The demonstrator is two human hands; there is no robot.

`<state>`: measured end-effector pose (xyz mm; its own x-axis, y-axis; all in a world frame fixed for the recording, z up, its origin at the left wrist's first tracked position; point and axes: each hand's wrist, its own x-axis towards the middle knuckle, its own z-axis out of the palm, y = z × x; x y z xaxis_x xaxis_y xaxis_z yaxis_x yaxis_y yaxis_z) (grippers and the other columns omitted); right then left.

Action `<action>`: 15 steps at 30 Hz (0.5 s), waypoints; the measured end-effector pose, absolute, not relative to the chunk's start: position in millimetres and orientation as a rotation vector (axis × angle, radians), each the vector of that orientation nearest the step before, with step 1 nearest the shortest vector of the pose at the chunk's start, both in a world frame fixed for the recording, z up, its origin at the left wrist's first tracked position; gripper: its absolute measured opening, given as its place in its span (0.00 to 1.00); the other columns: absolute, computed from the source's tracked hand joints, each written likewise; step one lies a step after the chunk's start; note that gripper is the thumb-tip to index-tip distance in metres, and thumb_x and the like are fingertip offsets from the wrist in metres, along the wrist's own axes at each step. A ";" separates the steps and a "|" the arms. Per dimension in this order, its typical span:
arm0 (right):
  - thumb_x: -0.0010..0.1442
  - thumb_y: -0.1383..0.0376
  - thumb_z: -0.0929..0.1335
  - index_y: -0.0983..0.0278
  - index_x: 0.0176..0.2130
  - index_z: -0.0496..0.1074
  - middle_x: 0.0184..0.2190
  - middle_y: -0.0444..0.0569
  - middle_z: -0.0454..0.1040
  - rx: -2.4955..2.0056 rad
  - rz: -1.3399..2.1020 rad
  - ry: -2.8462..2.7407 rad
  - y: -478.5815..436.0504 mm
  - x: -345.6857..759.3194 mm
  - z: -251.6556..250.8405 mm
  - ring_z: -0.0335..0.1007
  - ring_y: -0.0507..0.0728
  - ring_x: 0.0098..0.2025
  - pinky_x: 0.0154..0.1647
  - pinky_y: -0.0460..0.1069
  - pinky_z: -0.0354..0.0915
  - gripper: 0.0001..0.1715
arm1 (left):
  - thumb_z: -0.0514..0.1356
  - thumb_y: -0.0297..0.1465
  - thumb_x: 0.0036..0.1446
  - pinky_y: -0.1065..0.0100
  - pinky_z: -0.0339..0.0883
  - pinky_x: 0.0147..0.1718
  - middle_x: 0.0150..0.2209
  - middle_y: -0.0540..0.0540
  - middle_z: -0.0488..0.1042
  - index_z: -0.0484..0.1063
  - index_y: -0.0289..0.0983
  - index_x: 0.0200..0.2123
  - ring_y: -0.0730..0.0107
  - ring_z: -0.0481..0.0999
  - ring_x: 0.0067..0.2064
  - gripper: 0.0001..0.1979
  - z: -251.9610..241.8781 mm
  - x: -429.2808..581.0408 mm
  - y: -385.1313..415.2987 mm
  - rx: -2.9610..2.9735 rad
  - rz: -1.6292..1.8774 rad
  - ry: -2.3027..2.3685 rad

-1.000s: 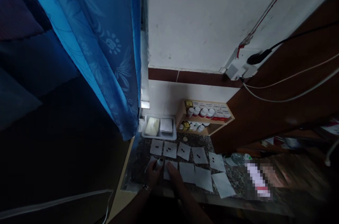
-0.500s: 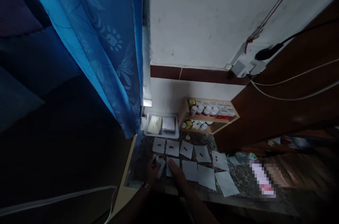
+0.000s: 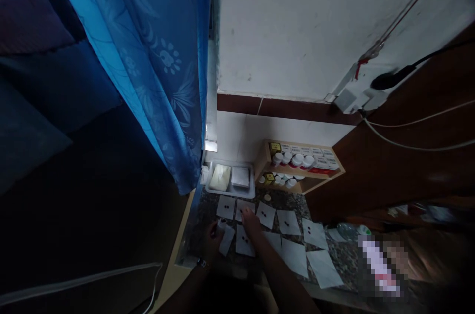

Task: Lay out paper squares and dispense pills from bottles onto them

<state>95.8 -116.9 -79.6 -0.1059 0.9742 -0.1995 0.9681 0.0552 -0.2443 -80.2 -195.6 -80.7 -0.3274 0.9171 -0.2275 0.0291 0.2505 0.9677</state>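
Near six o'clock, the left hand (image 3: 213, 240) grasps one cylindrical bottle (image 3: 221, 225) amid ten squarish paper sheets (image 3: 295, 257) on speckled stone (image 3: 285, 200); the right hand (image 3: 251, 222), at the bottle's three o'clock, has an unclear grip.

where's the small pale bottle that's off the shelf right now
In the head view, the small pale bottle is in the left hand, low and left of centre, beside the front row's leftmost paper and left of the right hand.
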 end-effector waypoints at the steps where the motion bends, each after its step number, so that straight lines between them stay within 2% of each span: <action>1: 0.59 0.69 0.59 0.60 0.42 0.70 0.40 0.50 0.71 -2.119 0.497 -2.283 -114.6 95.4 -81.0 0.69 0.54 0.37 0.31 0.46 0.58 0.15 | 0.65 0.43 0.38 0.62 0.72 0.36 0.39 0.40 0.77 0.73 0.34 0.39 0.59 0.76 0.39 0.25 -80.8 -81.0 -196.2 0.885 1.223 1.611; 6: 0.60 0.69 0.58 0.60 0.40 0.70 0.39 0.50 0.72 -2.105 0.463 -2.342 -113.3 95.0 -90.5 0.69 0.53 0.36 0.30 0.45 0.57 0.14 | 0.65 0.41 0.39 0.62 0.72 0.36 0.39 0.40 0.77 0.72 0.34 0.40 0.59 0.77 0.38 0.25 -81.1 -83.3 -200.0 0.818 1.228 1.565; 15: 0.59 0.70 0.59 0.62 0.37 0.69 0.37 0.49 0.72 -2.039 0.359 -2.452 -111.2 91.9 -101.7 0.69 0.53 0.34 0.29 0.45 0.58 0.11 | 0.66 0.41 0.36 0.62 0.72 0.36 0.40 0.39 0.76 0.73 0.34 0.39 0.56 0.75 0.43 0.25 -81.5 -77.9 -200.5 0.778 1.165 1.636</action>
